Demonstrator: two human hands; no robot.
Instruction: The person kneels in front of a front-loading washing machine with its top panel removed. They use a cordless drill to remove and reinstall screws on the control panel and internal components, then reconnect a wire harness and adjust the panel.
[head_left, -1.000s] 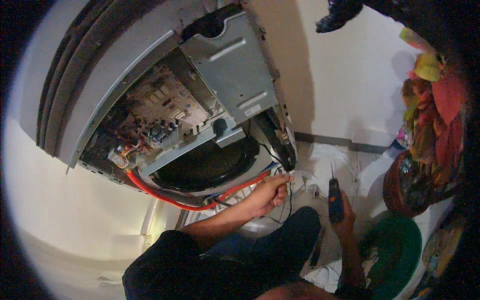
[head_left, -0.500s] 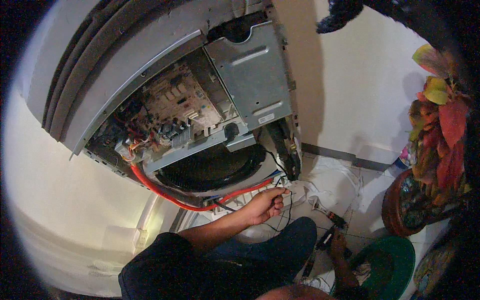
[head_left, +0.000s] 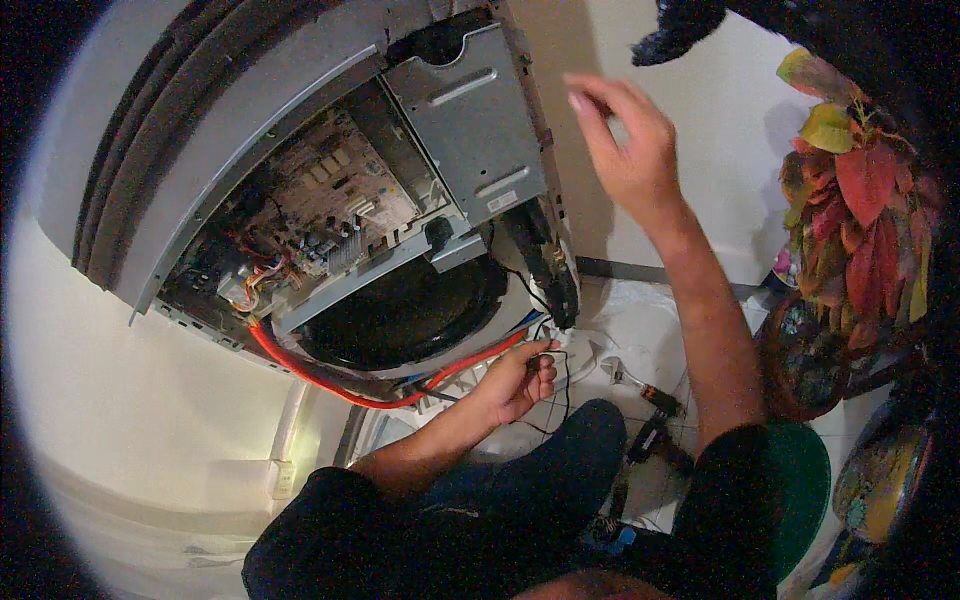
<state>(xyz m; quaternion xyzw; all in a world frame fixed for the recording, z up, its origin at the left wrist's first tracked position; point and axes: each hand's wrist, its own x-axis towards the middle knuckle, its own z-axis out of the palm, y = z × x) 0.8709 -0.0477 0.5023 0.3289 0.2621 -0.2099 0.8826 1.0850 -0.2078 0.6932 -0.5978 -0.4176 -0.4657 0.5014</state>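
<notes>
My left hand (head_left: 522, 382) is closed on a thin black cable (head_left: 565, 390), which hangs down in a loop beside its fingers. It is low in front of the opened grey appliance (head_left: 345, 190), near the red hose (head_left: 330, 390). My right hand (head_left: 640, 150) is raised in front of the wall, right of the appliance's metal cover (head_left: 475, 120). Its thumb and forefinger are slightly apart, a little blurred, and nothing shows between them. Inside the appliance a circuit board (head_left: 335, 190) with wires sits exposed above a round black part (head_left: 400, 320).
On the tiled floor lie an adjustable wrench (head_left: 625, 372) and a black tool (head_left: 655, 440). A green basin (head_left: 800, 490) stands behind my right arm. At the right is a potted plant with red and yellow leaves (head_left: 865, 190); white plastic sheeting (head_left: 630, 310) lies by the wall.
My right hand has risen from beside the floor tools to the wall area. My left hand still grips the cable. The whole view has shifted slightly.
</notes>
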